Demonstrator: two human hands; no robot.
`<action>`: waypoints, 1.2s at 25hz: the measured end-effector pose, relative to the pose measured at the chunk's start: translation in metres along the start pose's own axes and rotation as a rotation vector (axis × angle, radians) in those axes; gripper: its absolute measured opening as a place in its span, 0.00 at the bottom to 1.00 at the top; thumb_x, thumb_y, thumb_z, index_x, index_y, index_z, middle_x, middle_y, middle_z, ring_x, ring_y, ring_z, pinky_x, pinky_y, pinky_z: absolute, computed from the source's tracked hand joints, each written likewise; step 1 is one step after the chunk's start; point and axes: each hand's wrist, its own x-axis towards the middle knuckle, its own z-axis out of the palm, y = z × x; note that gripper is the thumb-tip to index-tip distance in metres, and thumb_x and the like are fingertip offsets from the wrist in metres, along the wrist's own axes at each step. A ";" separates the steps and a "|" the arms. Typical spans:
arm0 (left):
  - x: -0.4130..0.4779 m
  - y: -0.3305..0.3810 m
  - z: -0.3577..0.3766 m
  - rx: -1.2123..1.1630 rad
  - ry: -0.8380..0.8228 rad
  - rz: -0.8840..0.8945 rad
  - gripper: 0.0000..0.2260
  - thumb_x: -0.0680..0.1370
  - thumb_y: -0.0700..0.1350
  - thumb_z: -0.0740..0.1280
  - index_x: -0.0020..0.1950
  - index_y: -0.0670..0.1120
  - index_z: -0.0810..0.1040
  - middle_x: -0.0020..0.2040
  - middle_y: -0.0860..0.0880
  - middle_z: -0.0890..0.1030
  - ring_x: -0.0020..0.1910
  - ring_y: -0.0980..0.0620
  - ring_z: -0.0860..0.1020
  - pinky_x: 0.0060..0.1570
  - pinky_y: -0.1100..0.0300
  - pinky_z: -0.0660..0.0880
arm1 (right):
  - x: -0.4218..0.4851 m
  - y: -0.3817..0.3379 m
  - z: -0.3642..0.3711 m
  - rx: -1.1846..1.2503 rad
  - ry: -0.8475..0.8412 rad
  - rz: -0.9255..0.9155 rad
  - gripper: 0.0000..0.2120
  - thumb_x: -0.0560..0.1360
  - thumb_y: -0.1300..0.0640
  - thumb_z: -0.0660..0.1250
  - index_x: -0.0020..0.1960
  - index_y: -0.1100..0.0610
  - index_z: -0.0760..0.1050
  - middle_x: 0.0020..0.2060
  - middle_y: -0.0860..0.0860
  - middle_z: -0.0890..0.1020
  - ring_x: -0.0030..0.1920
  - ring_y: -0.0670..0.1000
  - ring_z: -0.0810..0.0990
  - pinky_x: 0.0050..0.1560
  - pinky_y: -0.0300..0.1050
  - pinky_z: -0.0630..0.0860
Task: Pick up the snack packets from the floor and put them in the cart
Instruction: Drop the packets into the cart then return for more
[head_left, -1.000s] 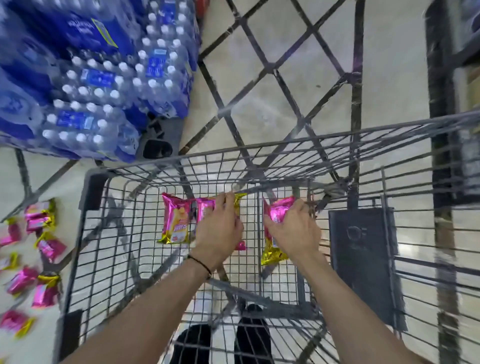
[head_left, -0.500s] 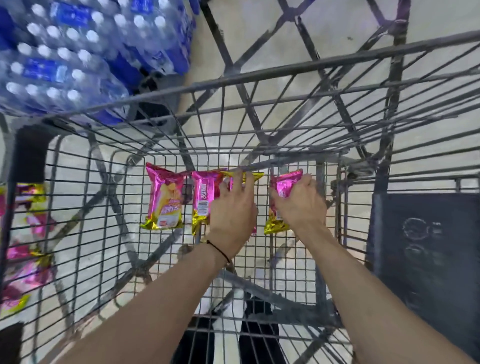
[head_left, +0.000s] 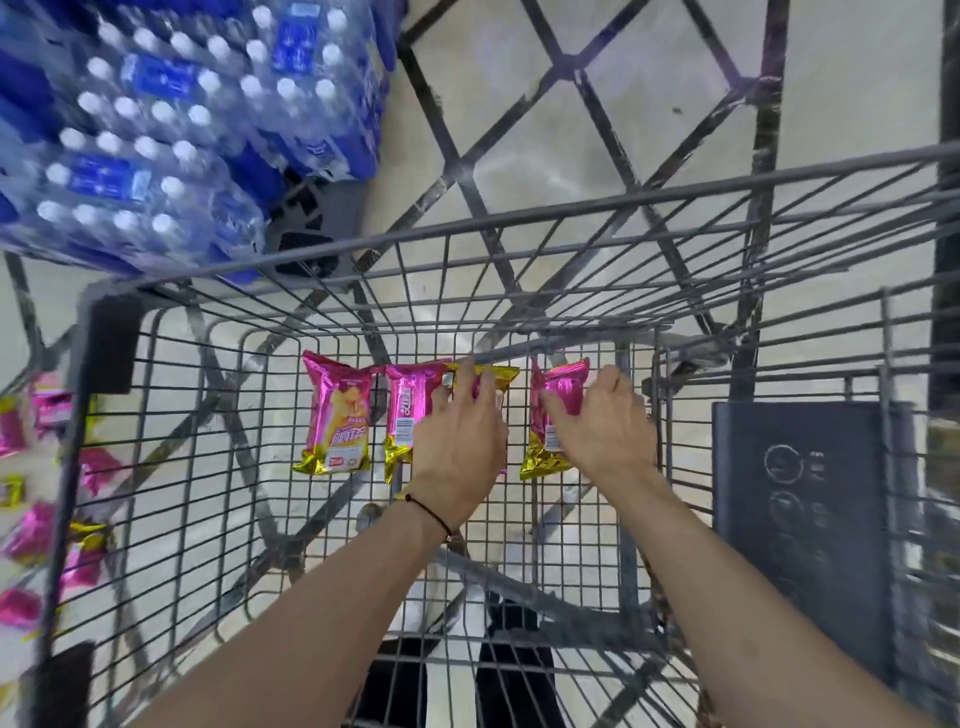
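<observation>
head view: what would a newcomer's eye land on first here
A row of shiny pink-and-gold snack packets on the floor of the grey wire cart, with the left hand lying on the middle ones and the right hand gripping the rightmost packet. Blue shrink-wrapped water bottle packs fill the upper left.

the grey wire-mesh shopping cart (head_left: 519, 220) has a square grid pattern, and the shiny pink foil snack packets (head_left: 337, 415) in it have crinkled gold ends, one with a yellow-orange picture, another with a white barcode patch. the shrink-wrapped water bottle packs (head_left: 156, 130) are blue with rows of white caps, and the pale beige floor (head_left: 670, 47) is crossed by dark grey diamond lattice bars (head_left: 565, 66). the thin wrist cord (head_left: 428, 512) is black and red.
</observation>
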 end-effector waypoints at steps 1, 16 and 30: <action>-0.004 -0.001 -0.009 -0.010 0.007 -0.001 0.20 0.81 0.50 0.61 0.72 0.46 0.64 0.77 0.46 0.61 0.64 0.40 0.73 0.37 0.51 0.79 | -0.008 -0.002 -0.010 -0.012 0.017 -0.024 0.31 0.78 0.34 0.58 0.65 0.60 0.64 0.60 0.60 0.75 0.58 0.63 0.75 0.48 0.57 0.76; -0.133 -0.030 -0.239 -0.038 0.255 0.093 0.24 0.79 0.55 0.60 0.73 0.47 0.68 0.77 0.43 0.66 0.75 0.40 0.62 0.72 0.43 0.65 | -0.180 -0.068 -0.220 -0.272 0.197 -0.329 0.30 0.78 0.37 0.51 0.73 0.52 0.64 0.70 0.55 0.71 0.70 0.59 0.67 0.65 0.60 0.69; -0.287 -0.111 -0.394 -0.033 0.460 0.162 0.27 0.77 0.59 0.56 0.72 0.48 0.70 0.75 0.43 0.69 0.77 0.41 0.62 0.73 0.40 0.61 | -0.368 -0.173 -0.340 -0.310 0.518 -0.419 0.29 0.79 0.38 0.52 0.75 0.51 0.63 0.73 0.54 0.69 0.73 0.58 0.65 0.68 0.60 0.69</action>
